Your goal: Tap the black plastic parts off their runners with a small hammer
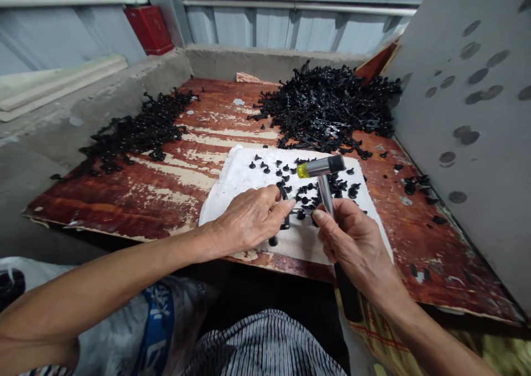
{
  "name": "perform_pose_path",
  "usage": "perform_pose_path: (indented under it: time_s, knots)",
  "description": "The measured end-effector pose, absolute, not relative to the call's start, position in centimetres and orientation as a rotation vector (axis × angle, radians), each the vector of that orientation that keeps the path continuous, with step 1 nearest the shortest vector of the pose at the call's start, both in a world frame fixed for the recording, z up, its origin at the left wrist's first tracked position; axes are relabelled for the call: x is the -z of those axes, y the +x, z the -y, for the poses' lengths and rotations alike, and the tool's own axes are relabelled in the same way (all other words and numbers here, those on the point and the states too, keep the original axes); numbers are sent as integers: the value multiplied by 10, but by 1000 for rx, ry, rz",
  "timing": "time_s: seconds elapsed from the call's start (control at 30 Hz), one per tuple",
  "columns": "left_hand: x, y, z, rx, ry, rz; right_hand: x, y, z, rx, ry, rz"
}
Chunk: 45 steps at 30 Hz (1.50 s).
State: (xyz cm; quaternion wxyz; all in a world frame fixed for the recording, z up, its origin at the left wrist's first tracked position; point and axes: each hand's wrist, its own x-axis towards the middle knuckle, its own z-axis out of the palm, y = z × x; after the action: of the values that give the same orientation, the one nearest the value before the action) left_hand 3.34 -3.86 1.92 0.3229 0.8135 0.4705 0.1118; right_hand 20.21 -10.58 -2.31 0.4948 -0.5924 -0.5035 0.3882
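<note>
My right hand point(357, 243) grips a small hammer point(321, 168) by its handle, its metal head with a yellow tip raised over a white pad point(236, 182). My left hand point(251, 218) pinches a small black plastic part point(285, 221) against the pad, just left of the hammer's shaft. Several small black pieces point(307, 191) lie scattered on the pad around both hands.
The pad lies on a worn red-brown board point(166, 188). A large heap of black parts point(327, 108) sits at the back right, a smaller heap point(133, 132) at the left. A grey spotted panel point(468, 116) stands along the right. A sack point(157, 320) lies below left.
</note>
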Motion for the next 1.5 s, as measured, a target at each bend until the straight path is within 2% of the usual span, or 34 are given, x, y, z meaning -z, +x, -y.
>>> perform_pose_path:
  time_s: [0.13, 0.37, 0.57, 0.7, 1.0, 1.5]
  knots:
    - [-9, 37, 31, -320, 1915, -1083, 18, 202, 118, -953, -1503, 1337]
    - [3, 22, 18, -212, 1639, -1007, 12, 225, 137, -481, -1629, 1776]
    - [3, 18, 19, -107, 1620, -975, 27, 232, 150, -270, -1662, 2009]
    - [3, 17, 19, -88, 1703, -856, 28, 236, 166, -300, -1657, 1957]
    - [-9, 35, 21, 38, 1903, -700, 46, 240, 183, -544, -1780, 1475]
    - [-5, 41, 19, 63, 2036, -642, 53, 238, 185, -525, -1750, 1374]
